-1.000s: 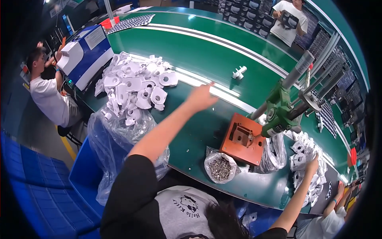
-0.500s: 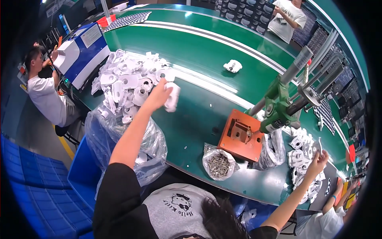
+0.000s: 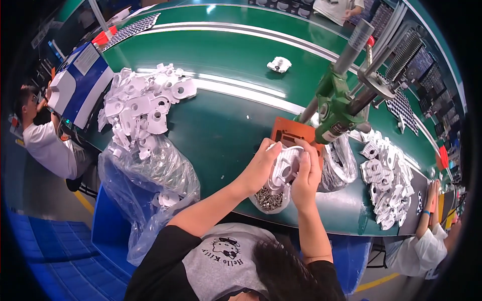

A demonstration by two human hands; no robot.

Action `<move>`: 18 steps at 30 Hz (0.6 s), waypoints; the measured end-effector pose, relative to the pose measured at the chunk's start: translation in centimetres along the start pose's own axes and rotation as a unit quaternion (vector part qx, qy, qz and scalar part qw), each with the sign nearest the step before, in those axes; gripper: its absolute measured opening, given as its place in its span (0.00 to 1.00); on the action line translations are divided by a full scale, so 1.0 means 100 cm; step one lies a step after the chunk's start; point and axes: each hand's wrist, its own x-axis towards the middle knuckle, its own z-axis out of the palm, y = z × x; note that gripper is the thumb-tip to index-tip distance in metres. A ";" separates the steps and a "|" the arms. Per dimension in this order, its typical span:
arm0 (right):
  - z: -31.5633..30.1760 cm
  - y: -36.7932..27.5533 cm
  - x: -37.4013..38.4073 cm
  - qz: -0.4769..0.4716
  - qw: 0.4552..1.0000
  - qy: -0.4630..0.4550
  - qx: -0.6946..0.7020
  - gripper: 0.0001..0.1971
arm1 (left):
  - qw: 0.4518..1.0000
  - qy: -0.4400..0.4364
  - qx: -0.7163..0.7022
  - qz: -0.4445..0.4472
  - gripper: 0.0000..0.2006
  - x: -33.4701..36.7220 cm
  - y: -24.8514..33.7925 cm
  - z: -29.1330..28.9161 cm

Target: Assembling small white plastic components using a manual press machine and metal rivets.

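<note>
Between my two hands is a white plastic housing [image 3: 284,168], tilted, with a round opening and a raised rim. My left hand [image 3: 260,168] is closed on its left side, thumb along the upper edge. The fingers of my right hand [image 3: 307,175] wrap the right side. Whether it is one piece or two pressed together, I cannot tell. Right below it lies a clear bag of small metal screws [image 3: 270,201], partly covered by the housing. Just beyond my hands sits an orange fixture block [image 3: 287,126], its near part hidden by them.
A green press with a steel column [image 3: 335,115] stands over the fixture. White parts are heaped at the left [image 3: 145,103] and right [image 3: 384,175]. One white part [image 3: 279,64] lies on the green conveyor [image 3: 226,55]. A blue bin [image 3: 108,226] with plastic film stands left; co-workers sit at both sides.
My left hand has come from the left heap with a white part, and my right from the right heap with another. Both hands now meet in front of the orange fixture.
</note>
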 end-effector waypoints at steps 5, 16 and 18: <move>0.005 0.012 -0.005 -0.043 0.992 0.015 -0.116 0.14 | 0.999 0.029 0.021 0.025 0.18 0.005 -0.012 0.004; 0.003 0.034 -0.007 -0.093 0.993 0.024 -0.071 0.14 | 0.988 0.008 0.131 0.074 0.22 0.002 -0.019 0.012; 0.000 0.030 -0.006 -0.100 0.993 0.010 -0.062 0.15 | 0.987 -0.009 0.149 0.060 0.22 0.001 -0.015 0.012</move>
